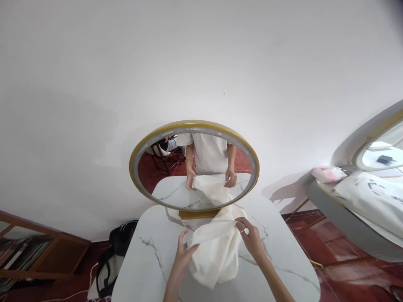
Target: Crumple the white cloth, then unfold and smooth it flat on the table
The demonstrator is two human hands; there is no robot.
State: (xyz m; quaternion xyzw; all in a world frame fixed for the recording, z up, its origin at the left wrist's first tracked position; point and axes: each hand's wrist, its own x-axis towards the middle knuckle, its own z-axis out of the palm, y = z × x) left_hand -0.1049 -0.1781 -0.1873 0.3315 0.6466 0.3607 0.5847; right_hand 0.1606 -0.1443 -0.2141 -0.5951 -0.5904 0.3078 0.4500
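Note:
A white cloth (217, 251) lies bunched on a white marble table (283, 256), one end trailing toward the mirror. My left hand (183, 251) pinches its near-left edge, fingers closed on the fabric. My right hand (250, 235) grips the cloth's upper right corner. Both hands hold the top edge slightly off the tabletop.
A round gold-framed mirror (194, 126) stands at the table's far edge against a white wall and reflects my hands and torso. A black bag (118, 247) sits on the red floor at left. A second table with a mirror and a pink packet (327, 173) is at right.

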